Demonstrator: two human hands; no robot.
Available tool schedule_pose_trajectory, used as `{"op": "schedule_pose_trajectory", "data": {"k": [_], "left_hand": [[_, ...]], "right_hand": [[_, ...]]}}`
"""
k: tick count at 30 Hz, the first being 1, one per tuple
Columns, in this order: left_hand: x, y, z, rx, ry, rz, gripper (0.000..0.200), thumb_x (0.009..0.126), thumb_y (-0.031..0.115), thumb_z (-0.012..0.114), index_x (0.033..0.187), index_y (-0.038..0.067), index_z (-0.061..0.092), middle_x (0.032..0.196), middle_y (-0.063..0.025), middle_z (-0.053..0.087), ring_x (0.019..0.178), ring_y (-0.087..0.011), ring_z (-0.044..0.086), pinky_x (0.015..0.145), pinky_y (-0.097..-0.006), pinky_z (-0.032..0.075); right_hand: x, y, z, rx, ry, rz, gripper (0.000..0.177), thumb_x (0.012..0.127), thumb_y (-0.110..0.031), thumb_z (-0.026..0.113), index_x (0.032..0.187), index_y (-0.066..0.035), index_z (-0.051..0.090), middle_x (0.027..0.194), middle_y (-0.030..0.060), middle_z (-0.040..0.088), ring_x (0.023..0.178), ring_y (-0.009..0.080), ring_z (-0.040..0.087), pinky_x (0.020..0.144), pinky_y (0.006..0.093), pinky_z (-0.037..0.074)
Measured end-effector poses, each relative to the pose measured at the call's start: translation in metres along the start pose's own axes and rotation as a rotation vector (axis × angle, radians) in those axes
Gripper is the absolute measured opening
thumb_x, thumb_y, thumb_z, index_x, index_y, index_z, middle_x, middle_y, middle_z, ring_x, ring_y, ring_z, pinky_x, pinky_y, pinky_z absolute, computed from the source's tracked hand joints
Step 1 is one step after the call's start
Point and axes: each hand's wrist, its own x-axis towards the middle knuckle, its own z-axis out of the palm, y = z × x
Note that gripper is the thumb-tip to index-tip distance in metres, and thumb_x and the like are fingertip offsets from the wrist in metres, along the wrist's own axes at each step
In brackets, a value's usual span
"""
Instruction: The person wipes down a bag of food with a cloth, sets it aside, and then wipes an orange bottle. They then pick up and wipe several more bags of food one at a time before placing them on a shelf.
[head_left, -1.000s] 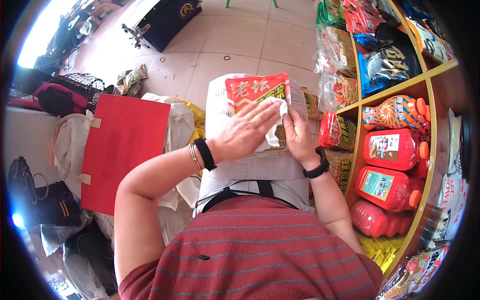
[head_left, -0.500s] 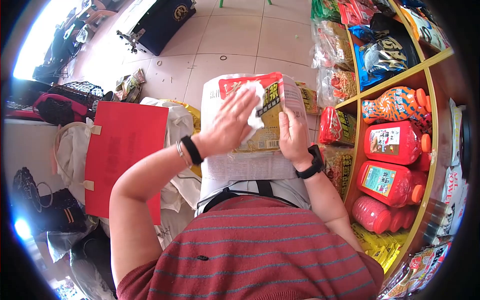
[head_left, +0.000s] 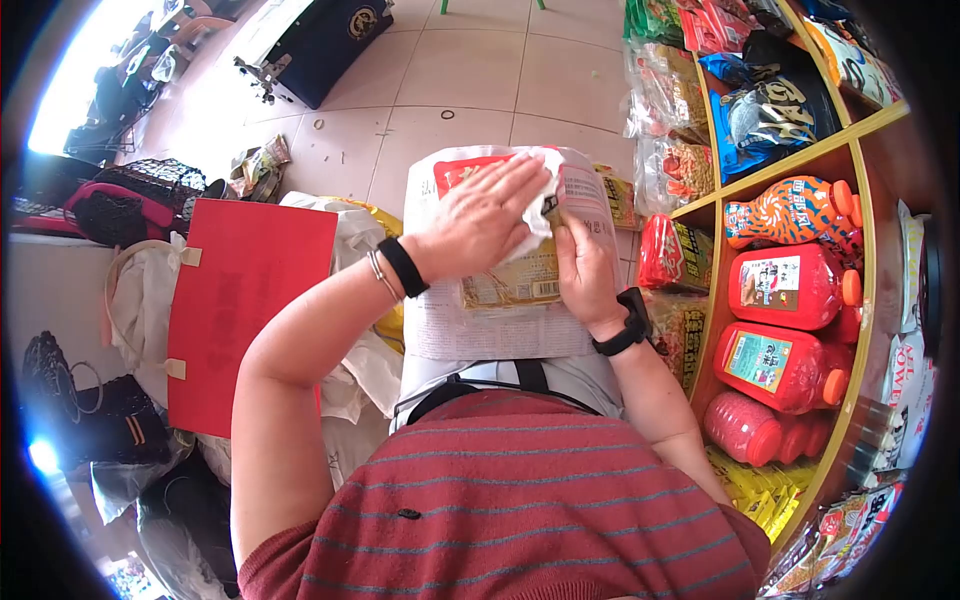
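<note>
A flat, see-through food packet [head_left: 512, 283] with a red top band and yellow-brown contents lies on a sheet of newspaper [head_left: 460, 335] across my lap. My left hand [head_left: 480, 218] is over the packet's upper part, its fingers stretched toward the upper right. Beneath those fingers is a crumpled white tissue [head_left: 545, 205], pressed against the packet. At the packet's right edge, my right hand [head_left: 588, 270] grips it, thumb on top; its other fingers are hidden. Much of the red band is covered by my left hand and the tissue.
To the right, a wooden shelf [head_left: 868, 200] holds red plastic jars [head_left: 785, 285] and bagged goods. More packets [head_left: 675, 170] stand along its near side. A red paper bag [head_left: 250, 300] is on my left. Farther off, a dark box [head_left: 325, 50] rests on the tiled floor.
My left hand has slid with the tissue up and to the right across the packet, covering more of its red top. My right hand stays at the packet's right edge.
</note>
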Motion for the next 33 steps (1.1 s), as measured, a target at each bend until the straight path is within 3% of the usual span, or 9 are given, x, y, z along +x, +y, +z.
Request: {"op": "schedule_pose_trajectory", "data": {"k": [5,11,15,17,21,25,27,29,33], "left_hand": [[-0.004,-0.020,-0.001,-0.018,0.018,-0.162,0.064,0.095,0.014,0.061,0.155,-0.001,0.040,0.156,-0.0272,0.042,0.147,-0.0436,0.039,0.124,-0.0498,0.029],[-0.060,-0.016,0.004,-0.046,0.109,-0.280,0.068,0.098,0.017,0.056,0.157,-0.007,0.032,0.159,-0.0338,0.033,0.152,-0.0481,0.028,0.126,-0.0514,0.022],[-0.088,0.006,0.019,-0.025,0.194,-0.385,0.072,0.095,0.011,0.059,0.157,-0.009,0.028,0.159,-0.0366,0.030,0.154,-0.0498,0.022,0.127,-0.0514,0.021],[-0.085,0.034,0.016,-0.009,0.057,-0.472,0.079,0.090,0.010,0.067,0.157,-0.008,0.030,0.160,-0.0328,0.032,0.154,-0.0467,0.025,0.127,-0.0514,0.022],[-0.087,0.071,0.025,0.067,-0.112,-0.215,0.081,0.086,0.020,0.074,0.155,-0.005,0.038,0.164,-0.0254,0.032,0.155,-0.0400,0.029,0.127,-0.0482,0.024],[-0.069,0.052,0.013,0.075,-0.166,-0.048,0.081,0.085,0.020,0.074,0.154,-0.004,0.039,0.162,-0.0266,0.035,0.154,-0.0386,0.032,0.126,-0.0486,0.027],[-0.057,0.034,0.009,0.046,-0.081,-0.200,0.079,0.086,0.015,0.072,0.154,-0.006,0.038,0.160,-0.0294,0.036,0.153,-0.0421,0.032,0.126,-0.0508,0.027],[-0.047,0.011,0.005,0.051,0.067,-0.212,0.079,0.087,0.015,0.070,0.155,-0.007,0.036,0.160,-0.0300,0.035,0.152,-0.0436,0.031,0.126,-0.0514,0.025],[-0.040,0.000,0.003,0.043,0.106,-0.294,0.078,0.089,0.015,0.069,0.155,-0.007,0.035,0.160,-0.0309,0.034,0.152,-0.0445,0.031,0.126,-0.0509,0.025]], "right_hand": [[0.003,-0.004,0.000,0.002,0.038,0.030,0.035,0.107,-0.021,0.055,0.133,0.000,0.064,0.104,0.0304,0.071,0.099,0.0451,0.072,0.083,0.0468,0.057],[0.003,-0.005,0.002,-0.025,0.003,-0.033,0.035,0.105,-0.020,0.057,0.134,-0.002,0.064,0.098,0.0297,0.071,0.090,0.0455,0.071,0.075,0.0484,0.057],[0.002,-0.008,0.000,-0.002,-0.099,0.089,0.034,0.105,-0.019,0.057,0.134,-0.003,0.064,0.092,0.0291,0.071,0.084,0.0455,0.071,0.071,0.0496,0.056],[-0.001,0.000,0.005,-0.025,-0.072,0.020,0.034,0.105,-0.018,0.057,0.134,-0.003,0.064,0.089,0.0289,0.070,0.081,0.0452,0.071,0.070,0.0499,0.056],[0.000,-0.003,0.004,-0.039,-0.082,0.020,0.033,0.105,-0.018,0.057,0.134,-0.003,0.064,0.089,0.0296,0.070,0.082,0.0452,0.071,0.070,0.0497,0.056],[0.001,0.002,0.004,-0.046,-0.032,-0.042,0.032,0.106,-0.018,0.055,0.133,-0.003,0.065,0.090,0.0297,0.070,0.084,0.0456,0.071,0.071,0.0495,0.056],[0.002,0.002,0.005,-0.031,-0.013,-0.075,0.032,0.107,-0.018,0.055,0.133,-0.004,0.065,0.090,0.0297,0.070,0.084,0.0457,0.071,0.072,0.0494,0.056],[0.001,0.000,0.005,-0.029,-0.009,-0.047,0.032,0.107,-0.018,0.054,0.133,-0.004,0.065,0.089,0.0292,0.070,0.084,0.0455,0.071,0.071,0.0493,0.056],[0.001,-0.001,0.005,-0.030,-0.003,-0.031,0.032,0.107,-0.018,0.054,0.133,-0.005,0.065,0.088,0.0291,0.069,0.084,0.0453,0.071,0.070,0.0493,0.055]]}}
